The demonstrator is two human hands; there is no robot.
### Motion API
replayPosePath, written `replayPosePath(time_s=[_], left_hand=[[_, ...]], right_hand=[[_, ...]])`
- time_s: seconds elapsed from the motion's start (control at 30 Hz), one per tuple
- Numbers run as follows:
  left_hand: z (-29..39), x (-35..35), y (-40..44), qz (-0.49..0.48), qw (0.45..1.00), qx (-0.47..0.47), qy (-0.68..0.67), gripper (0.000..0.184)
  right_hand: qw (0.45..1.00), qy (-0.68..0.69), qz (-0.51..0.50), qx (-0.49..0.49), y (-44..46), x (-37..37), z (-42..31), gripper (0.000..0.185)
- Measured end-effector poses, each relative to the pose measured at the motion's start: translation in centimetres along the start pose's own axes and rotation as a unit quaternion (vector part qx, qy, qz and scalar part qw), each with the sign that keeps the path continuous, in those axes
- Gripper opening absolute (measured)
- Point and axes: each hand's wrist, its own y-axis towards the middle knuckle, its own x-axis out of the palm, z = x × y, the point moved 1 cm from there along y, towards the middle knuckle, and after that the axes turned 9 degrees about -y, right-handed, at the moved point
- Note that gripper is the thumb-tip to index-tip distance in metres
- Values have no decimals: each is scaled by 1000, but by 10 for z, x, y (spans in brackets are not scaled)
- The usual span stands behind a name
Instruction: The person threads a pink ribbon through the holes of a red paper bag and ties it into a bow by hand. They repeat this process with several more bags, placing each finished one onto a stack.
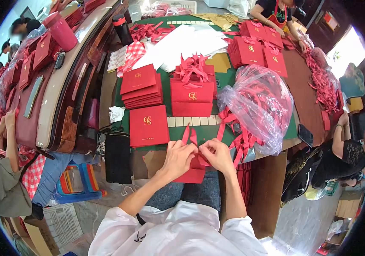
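Over my lap is a small red paper bag (191,176), its upper part covered by my fingers. My left hand (177,155) is closed in a pinch on the red ribbon (189,135) at the bag's top, with loose ends sticking up. Close beside it, my right hand (218,155) pinches the same ribbon; the exact point of grip is hidden. Just beyond my left hand lies a flat red bag (149,126) with a gold logo, and behind it is a pile of flat red bags (140,85). Finished-looking red bags with ribbon handles (192,96) stand upright ahead.
A clear plastic bag of red ribbons (261,106) bulges at the table's right. White sheets (178,45) and a black bottle (122,30) are toward the back. More red bags (250,51) stand far right, near a co-worker (276,15). A phone (305,135) rests at the right edge.
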Motion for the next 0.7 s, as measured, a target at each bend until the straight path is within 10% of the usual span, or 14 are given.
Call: replayPosePath(time_s=[0.37, 0.47, 0.7], left_hand=[[1, 10, -9, 40, 986, 139, 86, 15], [10, -2, -2, 50, 991, 122, 34, 18], [5, -1, -7, 13, 997, 63, -37, 18]], right_hand=[[984, 9, -166, -59, 12, -3, 29, 18], [957, 186, -223, -6, 17, 10, 40, 18], [983, 162, 28, 85, 26, 26, 29, 20]])
